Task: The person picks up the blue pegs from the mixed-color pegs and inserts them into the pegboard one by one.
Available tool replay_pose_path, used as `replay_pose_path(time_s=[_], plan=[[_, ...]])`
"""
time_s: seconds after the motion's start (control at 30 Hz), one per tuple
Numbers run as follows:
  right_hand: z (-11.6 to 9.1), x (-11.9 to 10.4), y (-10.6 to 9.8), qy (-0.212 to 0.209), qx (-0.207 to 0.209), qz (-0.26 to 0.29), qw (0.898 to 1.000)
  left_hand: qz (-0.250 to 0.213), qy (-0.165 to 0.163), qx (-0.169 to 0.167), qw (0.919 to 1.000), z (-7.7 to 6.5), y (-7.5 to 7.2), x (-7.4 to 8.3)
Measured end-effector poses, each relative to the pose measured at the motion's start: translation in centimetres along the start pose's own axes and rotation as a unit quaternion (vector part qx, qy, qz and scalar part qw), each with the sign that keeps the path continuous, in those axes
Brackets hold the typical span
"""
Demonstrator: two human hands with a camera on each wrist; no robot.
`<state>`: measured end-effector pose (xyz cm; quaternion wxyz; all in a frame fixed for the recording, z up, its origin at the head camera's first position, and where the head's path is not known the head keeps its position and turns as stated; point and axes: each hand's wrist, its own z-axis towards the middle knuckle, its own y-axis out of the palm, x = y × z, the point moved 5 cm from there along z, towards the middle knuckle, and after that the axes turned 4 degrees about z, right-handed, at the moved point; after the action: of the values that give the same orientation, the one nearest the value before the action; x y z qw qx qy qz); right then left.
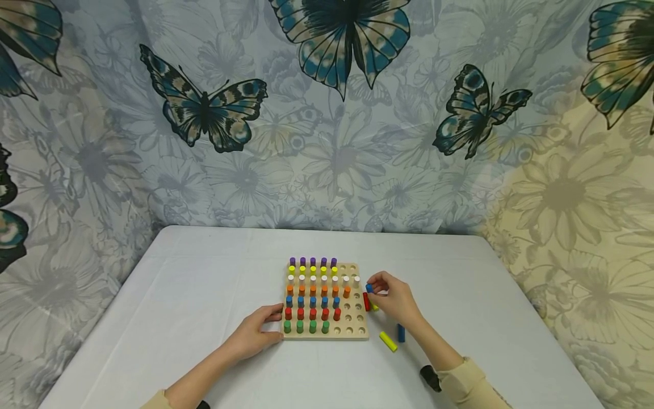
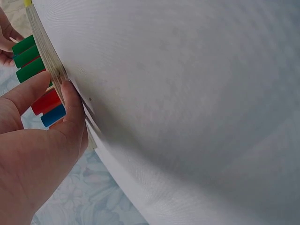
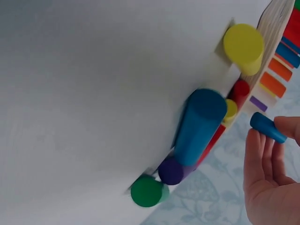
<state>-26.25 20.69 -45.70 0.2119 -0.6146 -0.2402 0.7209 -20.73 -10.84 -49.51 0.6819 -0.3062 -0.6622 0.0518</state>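
My right hand [image 1: 395,298] pinches a blue peg [image 3: 267,126] between thumb and fingertips, just above the table beside the board's right edge. The wooden pegboard [image 1: 352,334] holds upright rows of purple, yellow, white, orange, blue, red and green pegs. White fills its row; bare holes show at the right of the others. Against the board's left side, my left hand [image 1: 252,334] rests with thumb and fingers fairly straight, touching the edge near the front corner. The left wrist view shows that hand [image 2: 47,140] close to the green pegs [image 2: 29,69].
Loose pegs lie right of the board: a red peg [image 1: 366,301], a yellow peg [image 1: 388,341] and a blue peg [image 1: 401,333]. The right wrist view also shows a purple peg [image 3: 171,170] and a green peg [image 3: 146,191]. White cloth covers the table [image 1: 204,272].
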Motion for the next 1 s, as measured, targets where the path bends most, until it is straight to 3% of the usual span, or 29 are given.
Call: replay_pose_path(time_s=[0.37, 1.0], plan=[[-0.6, -0.6, 1.4, 0.015, -0.022, 0.054, 0.998, 0.009, -0.003, 0.003, 1.0, 0.0, 0.0, 0.1], [-0.7, -1.4, 3.4, 0.006, -0.053, 0.073, 0.996, 0.009, 0.003, 0.005, 0.9999, 0.0, 0.0, 0.0]])
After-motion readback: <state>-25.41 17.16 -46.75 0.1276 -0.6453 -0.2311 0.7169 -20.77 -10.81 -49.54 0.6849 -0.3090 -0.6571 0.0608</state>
